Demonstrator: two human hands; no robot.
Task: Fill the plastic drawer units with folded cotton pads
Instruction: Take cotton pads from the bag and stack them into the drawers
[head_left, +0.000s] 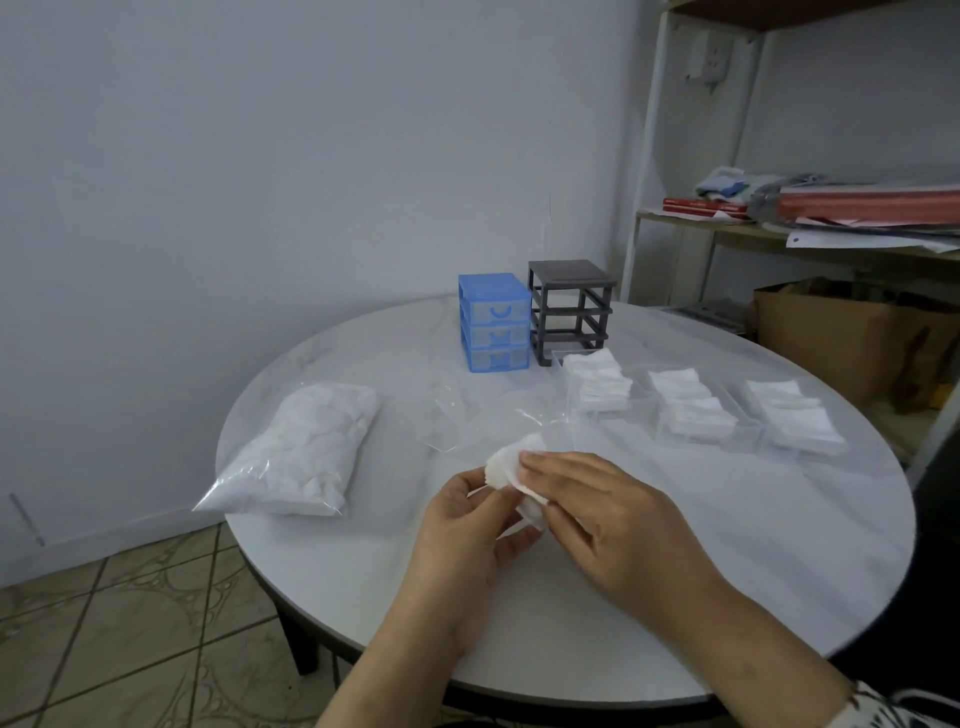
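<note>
From the head camera, both hands meet over the near middle of the round white table: the left hand and right hand each curl their fingers round one white cotton pad, pinched between them. Three clear drawers lie out on the table's right, each holding folded pads, in front of an empty grey drawer frame. A blue drawer unit stands touching that frame, and a full bag of pads lies to the left.
</note>
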